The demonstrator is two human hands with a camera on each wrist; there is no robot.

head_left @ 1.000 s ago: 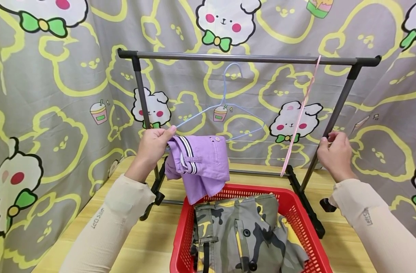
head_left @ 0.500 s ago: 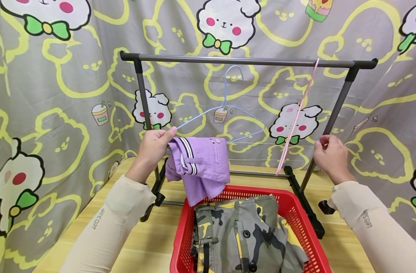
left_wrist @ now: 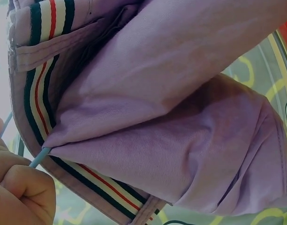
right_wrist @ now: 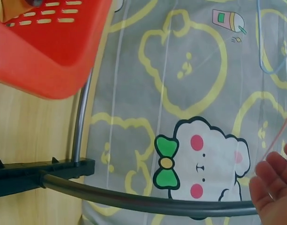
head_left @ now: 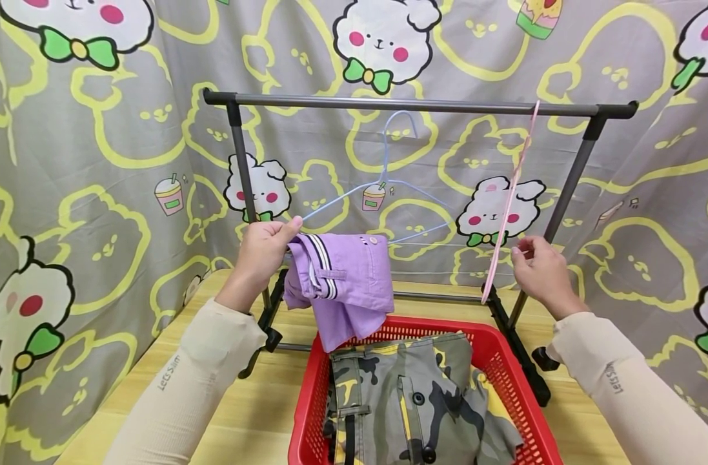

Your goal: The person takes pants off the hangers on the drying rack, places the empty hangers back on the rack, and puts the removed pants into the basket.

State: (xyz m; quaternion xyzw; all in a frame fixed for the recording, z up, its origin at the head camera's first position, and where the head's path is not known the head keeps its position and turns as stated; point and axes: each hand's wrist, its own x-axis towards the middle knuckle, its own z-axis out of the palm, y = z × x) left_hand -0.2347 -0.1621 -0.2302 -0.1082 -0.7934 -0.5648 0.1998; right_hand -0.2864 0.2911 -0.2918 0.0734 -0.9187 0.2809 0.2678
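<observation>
My left hand [head_left: 266, 252] grips the left end of a light blue clothes hanger [head_left: 344, 192]. Purple trousers [head_left: 354, 278] with a striped inner waistband hang folded over its lower bar. Close up in the left wrist view, the hanger wire [left_wrist: 39, 157] runs from the curled fingers into the waistband of the trousers [left_wrist: 134, 103]. My right hand [head_left: 542, 274], fingers loosely bent and holding nothing, is in front of the rack's right post, just right of a pink hanger [head_left: 507, 213] that hangs from the top bar. Relaxed fingers [right_wrist: 269, 176] show at the right wrist view's edge.
A grey clothes rack [head_left: 446, 105] stands on the wooden surface [head_left: 237, 413]. In front of it sits a red basket [head_left: 522, 387] holding camouflage-print clothing [head_left: 383, 381]. A patterned curtain [head_left: 127, 129] closes off the back and sides.
My right hand has let go of the rack's right post and moved left toward the pink hanger, which swings slightly. The left hand, blue hanger and trousers stay nearly still.
</observation>
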